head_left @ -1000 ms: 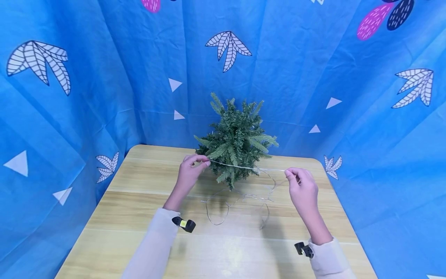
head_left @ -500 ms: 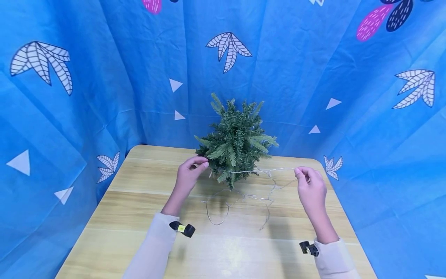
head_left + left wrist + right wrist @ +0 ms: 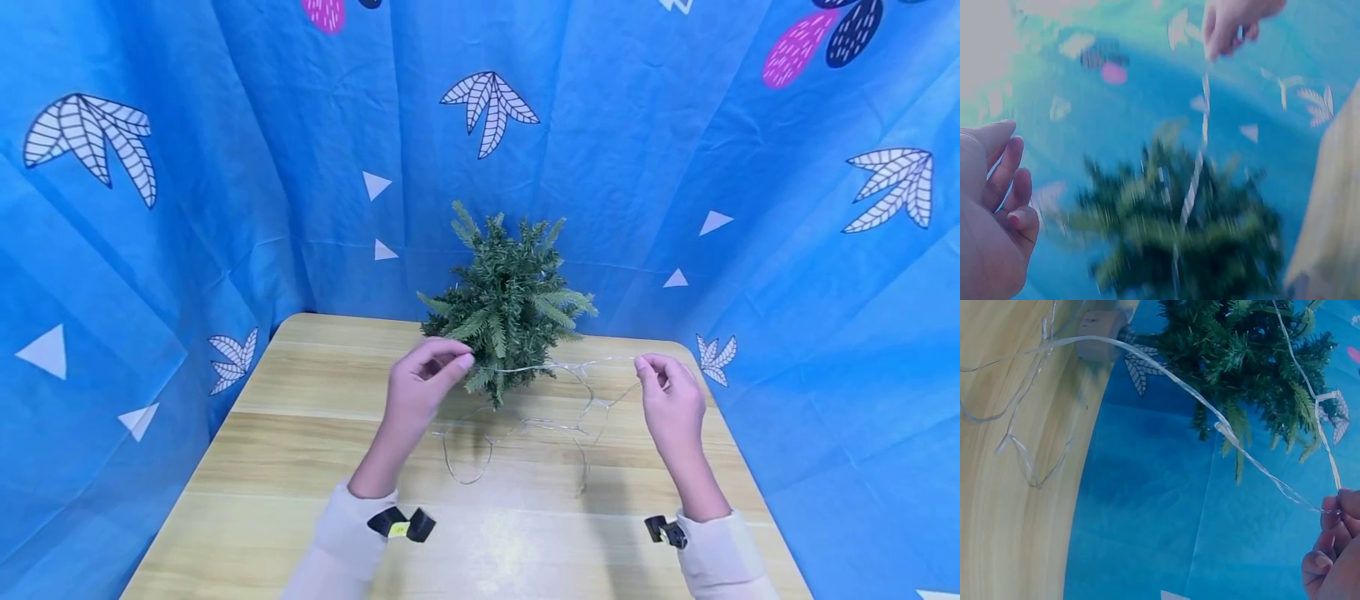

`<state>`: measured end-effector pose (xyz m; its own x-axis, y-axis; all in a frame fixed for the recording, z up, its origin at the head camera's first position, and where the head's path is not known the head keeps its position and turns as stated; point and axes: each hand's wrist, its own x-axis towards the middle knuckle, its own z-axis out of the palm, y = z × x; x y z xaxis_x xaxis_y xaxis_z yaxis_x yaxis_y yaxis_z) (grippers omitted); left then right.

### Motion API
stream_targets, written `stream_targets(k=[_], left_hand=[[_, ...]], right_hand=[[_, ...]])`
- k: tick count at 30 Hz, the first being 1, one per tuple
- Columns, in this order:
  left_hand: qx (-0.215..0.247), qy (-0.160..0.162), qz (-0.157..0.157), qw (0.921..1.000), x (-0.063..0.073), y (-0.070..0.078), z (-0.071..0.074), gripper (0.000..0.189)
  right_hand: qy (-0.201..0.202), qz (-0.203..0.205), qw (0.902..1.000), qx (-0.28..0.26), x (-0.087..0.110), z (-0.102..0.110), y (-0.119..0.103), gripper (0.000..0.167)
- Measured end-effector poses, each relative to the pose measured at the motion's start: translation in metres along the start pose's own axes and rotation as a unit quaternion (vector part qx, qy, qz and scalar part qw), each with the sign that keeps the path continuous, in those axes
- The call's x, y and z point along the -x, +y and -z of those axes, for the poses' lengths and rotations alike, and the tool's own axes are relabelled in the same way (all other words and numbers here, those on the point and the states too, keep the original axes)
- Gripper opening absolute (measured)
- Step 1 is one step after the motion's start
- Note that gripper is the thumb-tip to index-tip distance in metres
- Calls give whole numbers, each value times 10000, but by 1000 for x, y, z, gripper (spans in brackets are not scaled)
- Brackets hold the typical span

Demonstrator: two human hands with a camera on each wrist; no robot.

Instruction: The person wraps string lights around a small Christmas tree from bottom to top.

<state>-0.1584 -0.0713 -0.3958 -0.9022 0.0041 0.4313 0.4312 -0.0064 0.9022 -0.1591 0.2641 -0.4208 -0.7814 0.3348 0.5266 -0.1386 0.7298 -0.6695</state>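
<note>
A small artificial Christmas tree [image 3: 506, 300] stands at the back of the table, its round wooden base [image 3: 1094, 337] showing in the right wrist view. My right hand [image 3: 671, 400] pinches a thin clear string of lights [image 3: 532, 367] between thumb and fingertips. From there one stretch crosses in front of the lower branches, while other loops hang and lie on the tabletop. My left hand [image 3: 423, 383] is at the tree's lower left, thumb and forefinger close together near the string's left part. In the left wrist view its fingers are loosely bent, and the string passes apart from them.
The light wooden table [image 3: 300, 467] is bordered by a blue patterned curtain [image 3: 322, 125] at the back and both sides. Loose loops of the string spread over the wood in front of the tree.
The left hand has let go of the string it held taut, then moved right, toward the string. My right hand has shifted slightly right, still pinching it.
</note>
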Motion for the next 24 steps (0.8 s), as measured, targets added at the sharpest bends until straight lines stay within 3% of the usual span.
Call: stream_targets(k=[3,5,10,16,24], left_hand=[[-138,-419,-215,9988,0,18,-28,15],[-115,-779,-145,9968,-1,22,-49,16],[98,-1558,98,9877,-6,10,-101,19],[149,-1702,351,9847,-19,-11,-139,23],[254,-1757,230,9839,-30,-27,-163,26]], right_hand=[[-44,18,10000,-20,1,2,-4,26],[-98,11,9999,-20,1,3,-6,26],[-189,-21,9998,-99,4,5,-12,27],[-262,69,9994,-203,7,8,-16,26],[-150,267,9992,-256,9,14,-19,23]])
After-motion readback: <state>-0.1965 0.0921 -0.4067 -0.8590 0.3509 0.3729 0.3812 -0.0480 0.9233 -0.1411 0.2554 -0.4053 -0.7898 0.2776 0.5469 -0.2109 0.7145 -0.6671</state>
